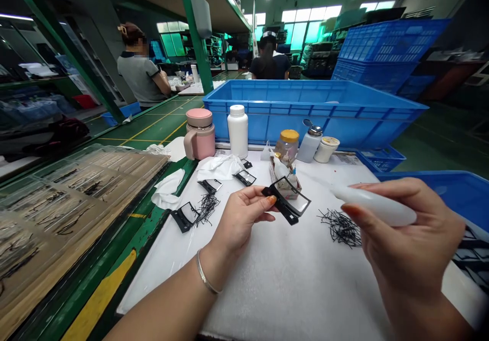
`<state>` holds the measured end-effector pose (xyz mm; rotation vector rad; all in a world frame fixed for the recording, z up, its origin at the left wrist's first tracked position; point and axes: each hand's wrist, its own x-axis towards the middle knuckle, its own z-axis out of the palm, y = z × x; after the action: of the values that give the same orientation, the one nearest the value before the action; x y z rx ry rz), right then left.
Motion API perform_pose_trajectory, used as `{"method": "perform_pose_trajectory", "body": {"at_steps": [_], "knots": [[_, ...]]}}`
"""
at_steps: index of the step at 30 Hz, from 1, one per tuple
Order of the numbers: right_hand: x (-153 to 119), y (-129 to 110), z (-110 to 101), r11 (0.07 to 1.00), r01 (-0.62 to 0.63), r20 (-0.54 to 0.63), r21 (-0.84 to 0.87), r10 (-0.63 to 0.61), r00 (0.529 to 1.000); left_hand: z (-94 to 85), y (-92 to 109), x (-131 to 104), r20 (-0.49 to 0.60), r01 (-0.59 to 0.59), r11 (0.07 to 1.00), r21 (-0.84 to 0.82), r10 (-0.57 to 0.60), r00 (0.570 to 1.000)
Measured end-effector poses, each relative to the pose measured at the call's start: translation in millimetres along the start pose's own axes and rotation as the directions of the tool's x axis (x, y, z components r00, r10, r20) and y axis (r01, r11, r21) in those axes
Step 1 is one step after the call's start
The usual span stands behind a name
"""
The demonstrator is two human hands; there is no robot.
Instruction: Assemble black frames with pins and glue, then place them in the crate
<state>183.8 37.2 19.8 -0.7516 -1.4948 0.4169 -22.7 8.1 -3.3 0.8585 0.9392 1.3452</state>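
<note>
Between the thumb and fingers of my left hand [248, 211] is a black plastic frame with a clear window [292, 201], tilted above the white work surface [267, 280]. My right hand [412, 234] is closed round a white squeeze bottle [378, 204], its narrow tip pointing left toward the frame but apart from it. Below the bottle lies a pile of thin black strips [340, 227]. A second pile of black strips [207, 208] is left of my left hand, beside several similar black frames [185, 217].
Behind the hands stand a small box [293, 191], a pink mug [200, 135], a white bottle [237, 132], a yellow-lidded jar [287, 145] and a pump bottle [310, 142]. A large blue crate [305, 119] closes off the back. Divided trays [76, 193] lie left. Two people are further off.
</note>
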Motion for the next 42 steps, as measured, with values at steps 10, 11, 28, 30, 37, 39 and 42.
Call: {"method": "perform_pose_trajectory", "body": {"at_steps": [10,11,28,30,37,39,42], "knots": [[-7.8,-7.0,10.8,0.973,0.218,0.098,-0.081,-0.210,0.973,0.6,1.6,-0.3,0.003,0.009,0.999,-0.041,-0.009,1.000],[-8.1,-5.9,10.5,0.968,0.236,0.102,-0.089,-0.227,0.969,0.5,1.7,-0.8,0.001,0.011,0.999,-0.043,-0.011,1.000],[-10.7,-5.3,11.1,0.956,0.259,0.184,-0.136,-0.233,0.955,-0.1,1.6,-1.5,0.011,0.016,0.999,-0.032,-0.015,1.000],[-10.8,-5.2,11.0,0.955,0.262,0.185,-0.136,-0.236,0.954,-0.2,1.5,-1.9,0.012,0.015,1.000,-0.027,-0.014,1.000],[-10.6,-5.5,11.8,0.952,0.274,0.170,-0.134,-0.251,0.953,-0.8,0.3,-2.0,0.012,0.012,1.000,-0.027,-0.012,1.000],[-10.6,-5.6,12.0,0.949,0.280,0.173,-0.146,-0.255,0.951,-0.8,0.0,-1.8,0.016,0.010,1.000,-0.024,-0.009,1.000],[-11.1,-5.5,12.0,0.949,0.279,0.176,-0.149,-0.252,0.952,-0.8,0.0,-2.0,0.020,0.007,1.000,-0.024,-0.006,1.000]]}}
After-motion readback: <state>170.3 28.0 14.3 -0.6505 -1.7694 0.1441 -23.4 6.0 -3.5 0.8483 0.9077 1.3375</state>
